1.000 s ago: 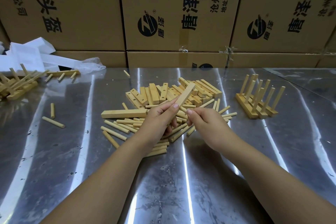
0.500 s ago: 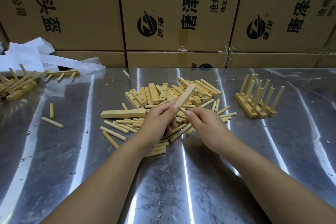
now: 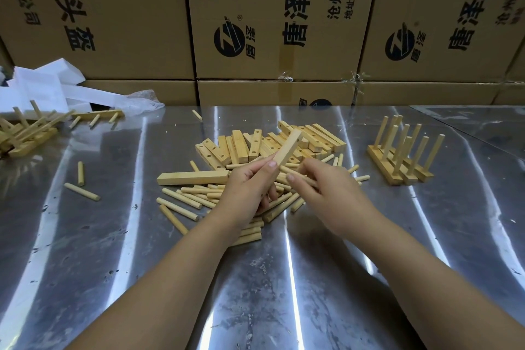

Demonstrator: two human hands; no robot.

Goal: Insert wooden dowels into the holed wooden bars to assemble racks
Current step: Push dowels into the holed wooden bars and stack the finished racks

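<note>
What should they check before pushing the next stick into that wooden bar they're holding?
1. Left hand grips the bar: ok.
2. Right hand pinches a dowel: ok.
3. Bar's holes facing the dowel: cannot tell, only smooth faces show.
4. Dowel tip lined up with a hole: not ok yet.
5. Finished racks stand apart, right of the pile: ok.

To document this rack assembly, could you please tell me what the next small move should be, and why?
Probably bring the dowel to a hole in the bar and press it in: the left hand holds the bar tilted, bare of dowels, and the right hand pinches the dowel.
</note>
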